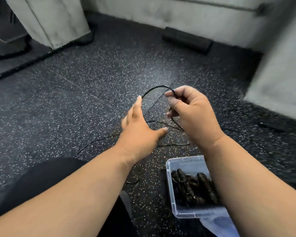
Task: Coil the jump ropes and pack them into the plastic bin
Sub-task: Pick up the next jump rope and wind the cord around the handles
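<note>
On the speckled black rubber floor [75, 93], the left hand [140, 132] is spread flat, forefinger touching a thin black jump-rope cord [154, 89]. At 3 o'clock, the right hand [191, 112] pinches its arch. At 5 o'clock, the clear rectangular plastic bin [171, 189] holds glossy black handles [195, 189].

We see even, soft indoor light with no glare and only faint shadows under the forearms. Motion blur smears the grey upholstered furniture [203, 16] along the top and right edges, and the speckled floor [75, 93] streaks outward. Wide-angle distortion bends the edges. The centre of the view stays fairly sharp.
</note>
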A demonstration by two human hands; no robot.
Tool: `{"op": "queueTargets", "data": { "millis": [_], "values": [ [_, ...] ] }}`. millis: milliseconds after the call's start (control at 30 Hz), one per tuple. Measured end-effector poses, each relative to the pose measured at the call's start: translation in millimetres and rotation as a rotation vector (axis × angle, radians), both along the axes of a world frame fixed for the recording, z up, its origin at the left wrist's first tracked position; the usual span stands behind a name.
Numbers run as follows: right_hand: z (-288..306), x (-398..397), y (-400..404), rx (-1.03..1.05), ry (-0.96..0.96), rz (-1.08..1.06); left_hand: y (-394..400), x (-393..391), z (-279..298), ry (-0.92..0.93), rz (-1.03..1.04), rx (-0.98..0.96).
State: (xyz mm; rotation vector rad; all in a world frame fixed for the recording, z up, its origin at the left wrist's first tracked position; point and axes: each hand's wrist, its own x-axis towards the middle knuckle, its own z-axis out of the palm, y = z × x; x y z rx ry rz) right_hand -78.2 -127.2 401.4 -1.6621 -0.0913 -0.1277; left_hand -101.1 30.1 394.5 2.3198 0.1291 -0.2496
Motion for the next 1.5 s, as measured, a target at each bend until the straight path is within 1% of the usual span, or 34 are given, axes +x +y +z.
{"op": "queueTargets", "data": {
  "millis": [67,133,300,333,367,400,433,467,500,533,567,633,700,733,800,867,967,1033,1200,1267,1300,1333,1367,1433,1500],
  "values": [
    [33,-25,1,0.067,-0.051,0.056,-9,-12,7,-0.089,-0.022,-0.107],
    [61,-51,2,0.109,-0.090,0.097,-17,-27,16,-0.188,-0.006,-0.163],
    [110,-111,3,0.030,-0.164,0.165,-23,-64,40,-0.584,0.105,-0.266],
    [118,-121,3,0.012,-0.181,0.179,-21,-66,41,-0.632,0.116,-0.303],
    [126,-131,2,0.007,-0.196,0.193,-19,-72,48,-0.613,0.120,-0.339],
    [136,-143,2,0.013,-0.214,0.207,-18,-75,52,-0.567,0.080,-0.404],
    [144,-152,3,0.020,-0.225,0.218,-18,-78,57,-0.476,0.013,-0.426],
    [151,-160,5,0.023,-0.233,0.222,-19,-81,56,-0.414,-0.079,-0.399],
    [156,-168,8,0.023,-0.248,0.214,-20,-90,57,-0.351,-0.142,-0.318],
    [159,-174,10,0.023,-0.267,0.180,-22,-98,57,-0.288,-0.178,-0.328],
    [159,-178,11,0.025,-0.286,0.125,-23,-108,61,-0.236,-0.164,-0.369],
    [151,-179,8,0.021,-0.287,-0.027,-20,-116,70,-0.150,-0.118,-0.564],
    [132,-180,-2,-0.021,-0.198,-0.148,-15,-119,90,-0.115,-0.044,-0.750],
    [118,-183,-5,-0.041,-0.111,-0.123,-13,-120,102,-0.094,-0.007,-0.850],
    [85,-191,-6,-0.098,0.053,0.080,-14,-127,126,-0.046,0.021,-1.007],
    [55,-201,3,-0.182,0.171,0.212,-16,-137,145,-0.007,-0.014,-1.075],
    [33,-205,12,-0.237,0.280,0.182,-12,-138,168,-0.018,-0.059,-1.171],
    [32,-209,13,-0.187,0.315,0.199,-3,-137,185,-0.052,-0.042,-1.239],
    [38,-222,9,-0.017,0.331,0.254,30,-111,207,-0.117,0.107,-1.266],
    [36,-222,7,0.002,0.306,0.237,38,-96,206,-0.114,0.155,-1.292],
    [37,-222,6,-0.020,0.275,0.210,42,-89,201,-0.097,0.164,-1.293],
    [38,-221,5,-0.039,0.238,0.174,45,-84,193,-0.067,0.158,-1.262],
    [41,-221,5,-0.036,0.201,0.139,46,-83,183,0.002,0.107,-1.212],
    [50,-219,5,0.037,0.154,0.091,45,-94,156,0.164,-0.043,-1.028],
    [63,-215,5,0.081,0.118,0.053,35,-114,120,0.254,-0.210,-0.819]
  ]
}}
